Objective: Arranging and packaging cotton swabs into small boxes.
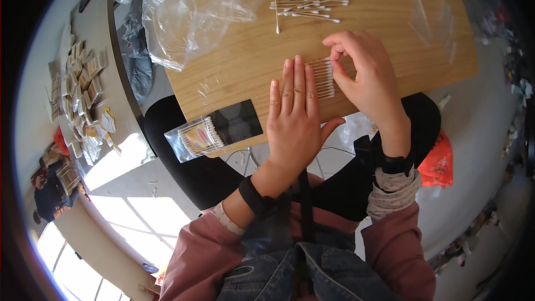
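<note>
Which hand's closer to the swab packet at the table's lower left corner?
Left. The left hand lies palm-down, right of the packet; the right hand is farther right, beside the row of swabs.

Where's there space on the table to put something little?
Bare tabletop shows between the loose swabs, right hand and clear film; another strip lies between those swabs and the left hand. Crowded: the near edge, with swab row and packet, and far left, under plastic bag.
</note>
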The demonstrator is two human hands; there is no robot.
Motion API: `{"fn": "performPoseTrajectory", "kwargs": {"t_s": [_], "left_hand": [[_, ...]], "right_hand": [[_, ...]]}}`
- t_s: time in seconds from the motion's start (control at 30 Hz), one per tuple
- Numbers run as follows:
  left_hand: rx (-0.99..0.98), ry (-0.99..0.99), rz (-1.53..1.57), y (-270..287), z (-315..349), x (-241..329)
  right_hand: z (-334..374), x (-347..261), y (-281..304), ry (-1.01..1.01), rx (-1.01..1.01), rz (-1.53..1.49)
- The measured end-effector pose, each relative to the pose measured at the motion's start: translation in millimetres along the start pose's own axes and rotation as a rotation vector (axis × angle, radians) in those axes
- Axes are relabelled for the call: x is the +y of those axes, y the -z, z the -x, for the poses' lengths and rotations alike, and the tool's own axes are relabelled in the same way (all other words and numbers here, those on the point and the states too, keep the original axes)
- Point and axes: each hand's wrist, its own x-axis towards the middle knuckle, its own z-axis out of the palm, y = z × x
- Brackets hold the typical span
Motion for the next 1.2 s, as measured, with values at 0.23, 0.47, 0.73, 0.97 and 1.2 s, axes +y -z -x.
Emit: {"fn": "performPoseTrajectory", "kwargs": {"t_s": [0.23,0.47,0.73,0.97,1.2], "left_hand": [[0.009,-0.033,-0.108,-4.8,0.0,-2.4],[0.024,-0.057,-0.133,-7.6,1.2,-5.4],[0.115,-0.043,-0.002,8.1,-2.3,-5.6],[0.336,0.123,0.14,32.8,-73.9,-47.2],[0.244,0.31,0.201,30.6,-100.5,-71.2]], "right_hand": [[-8.3,-5.0,-1.0,0.236,-0.057,0.277],[-21.8,-19.5,-2.3,0.516,-0.231,0.706],[-10.7,-4.8,62.8,0.239,-0.309,0.861],[119.5,46.6,178.7,-0.585,-0.229,0.725],[215.7,84.2,158.7,-0.693,-0.197,0.605]]}}
